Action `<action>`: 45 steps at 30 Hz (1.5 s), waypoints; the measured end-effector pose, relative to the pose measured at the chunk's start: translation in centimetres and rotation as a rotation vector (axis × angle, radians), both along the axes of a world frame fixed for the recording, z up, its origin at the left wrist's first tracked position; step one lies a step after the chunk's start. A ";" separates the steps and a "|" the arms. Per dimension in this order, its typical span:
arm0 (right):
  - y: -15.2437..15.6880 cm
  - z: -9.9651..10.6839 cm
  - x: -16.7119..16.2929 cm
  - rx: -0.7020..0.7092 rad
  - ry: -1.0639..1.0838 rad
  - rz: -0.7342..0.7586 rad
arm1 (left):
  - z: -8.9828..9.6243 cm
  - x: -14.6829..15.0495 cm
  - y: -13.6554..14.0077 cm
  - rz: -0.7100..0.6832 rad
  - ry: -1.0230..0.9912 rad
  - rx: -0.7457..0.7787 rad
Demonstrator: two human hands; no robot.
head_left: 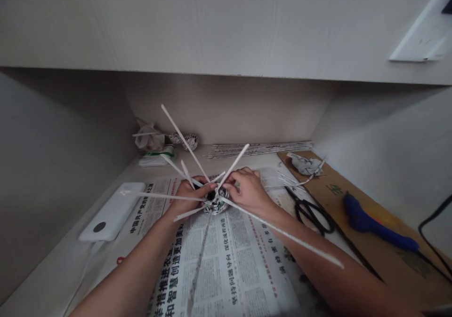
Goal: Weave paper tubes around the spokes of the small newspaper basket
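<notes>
A small round piece woven from rolled newspaper (pixel 218 208) is between my hands, with a dark hollow at its top. Several white paper tubes stick out of it in all directions, among them a long upright paper tube (pixel 183 140). My left hand (pixel 189 194) is closed around the left side of the piece, its thumb resting on the rim. On the right, the fingers of my right hand (pixel 249 189) pinch near the base of a slanting paper tube (pixel 233 165). Its fingertips partly cover that spot. One tube crosses over my right forearm.
Newspaper (pixel 212 265) covers the tabletop. A white power bank (pixel 112 212) with a cable lies left. To the right are black scissors (pixel 312 215) and a blue glue gun (pixel 376 227) on cardboard (pixel 326 192). Paper sticks (pixel 259 149) and a woven piece (pixel 189 141) lie behind.
</notes>
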State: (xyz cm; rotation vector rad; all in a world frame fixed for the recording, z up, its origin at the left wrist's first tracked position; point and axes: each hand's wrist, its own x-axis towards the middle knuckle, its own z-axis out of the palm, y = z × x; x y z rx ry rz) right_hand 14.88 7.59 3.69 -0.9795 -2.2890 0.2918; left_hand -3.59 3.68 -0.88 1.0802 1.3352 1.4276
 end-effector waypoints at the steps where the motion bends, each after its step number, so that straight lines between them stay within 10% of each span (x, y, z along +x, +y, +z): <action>1: 0.0 0.0 0.0 -0.001 -0.001 0.000 | 0.0 0.0 0.0 -0.002 0.002 0.000; 11: 0.3 0.7 0.3 -0.189 0.043 0.012 | 0.3 -0.1 -0.2 -0.015 -0.012 0.000; 34: -0.1 -0.2 -0.2 0.039 -0.025 -0.014 | 0.7 0.1 -0.4 -0.003 -0.002 0.004; 45: -0.6 -0.3 -0.6 -0.099 0.076 0.046 | 0.7 -0.2 -0.3 -0.019 0.107 0.089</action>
